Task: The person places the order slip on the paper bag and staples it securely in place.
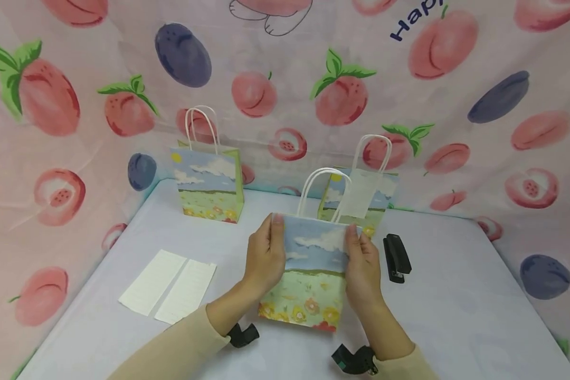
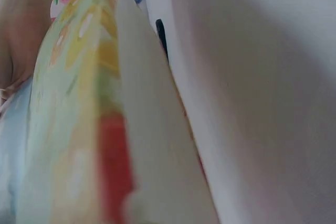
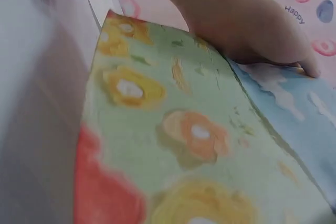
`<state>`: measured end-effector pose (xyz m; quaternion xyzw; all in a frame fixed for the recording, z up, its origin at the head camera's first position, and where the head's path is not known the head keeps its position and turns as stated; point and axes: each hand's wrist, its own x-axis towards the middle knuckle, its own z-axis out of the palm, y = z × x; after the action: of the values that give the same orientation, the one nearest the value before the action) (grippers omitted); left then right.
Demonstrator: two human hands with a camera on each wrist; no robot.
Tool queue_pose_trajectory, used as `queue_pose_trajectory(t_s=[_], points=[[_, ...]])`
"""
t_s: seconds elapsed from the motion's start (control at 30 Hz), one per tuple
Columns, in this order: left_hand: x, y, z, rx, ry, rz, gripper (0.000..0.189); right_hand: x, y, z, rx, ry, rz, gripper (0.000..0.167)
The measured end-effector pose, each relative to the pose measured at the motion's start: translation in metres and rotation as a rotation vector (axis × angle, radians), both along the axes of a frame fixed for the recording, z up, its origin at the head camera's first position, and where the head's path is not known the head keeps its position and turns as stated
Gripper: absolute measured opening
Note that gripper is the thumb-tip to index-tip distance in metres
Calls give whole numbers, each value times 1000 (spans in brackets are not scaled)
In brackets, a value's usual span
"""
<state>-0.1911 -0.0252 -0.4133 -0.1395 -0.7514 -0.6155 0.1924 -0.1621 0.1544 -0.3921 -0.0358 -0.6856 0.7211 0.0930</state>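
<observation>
- Head view: a paper bag [image 1: 313,282] printed with sky and flowers, white handles up, is held in front of the wearer, over the white table [image 1: 465,295].
- Left hand [image 1: 266,258] and right hand [image 1: 363,266] each pinch one upper side edge, thumbs in front, a grip that probably keeps the panel taut and facing the wearer.
- A matching bag [image 1: 209,184] stands at back left; another bag [image 1: 383,192], a white slip [image 1: 363,195] against its front, stands behind the held one.
- Two white paper pieces [image 1: 154,282] lie flat at left and a black stapler [image 1: 397,258] at right, perhaps set aside for easy reach.
- The fingers behind the held bag are hidden, as are its contents; how the slip is attached cannot be told. The left-wrist view is blurred, and the backdrop's lettering [image 1: 415,18] is cut off.
</observation>
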Motion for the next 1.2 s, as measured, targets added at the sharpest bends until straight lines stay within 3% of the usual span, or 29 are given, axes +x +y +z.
queue_pose_trajectory(t_s=[0.27,0.53,0.83,1.03,1.2], points=[[-1,1,-1,71,85,-18,42,3,-6,-2,38,110,-67,42],[-5,-1,-6,75,206,-50,42,3,-5,-9,135,317,-89,33],[-8,-3,-8,88,148,-152,43,-4,1,-14,181,428,-72,33],[-11,-7,-12,89,146,-224,47,-8,3,-18,191,438,-41,31],[-14,-12,-12,97,47,-309,59,-11,5,-20,151,447,-18,30]])
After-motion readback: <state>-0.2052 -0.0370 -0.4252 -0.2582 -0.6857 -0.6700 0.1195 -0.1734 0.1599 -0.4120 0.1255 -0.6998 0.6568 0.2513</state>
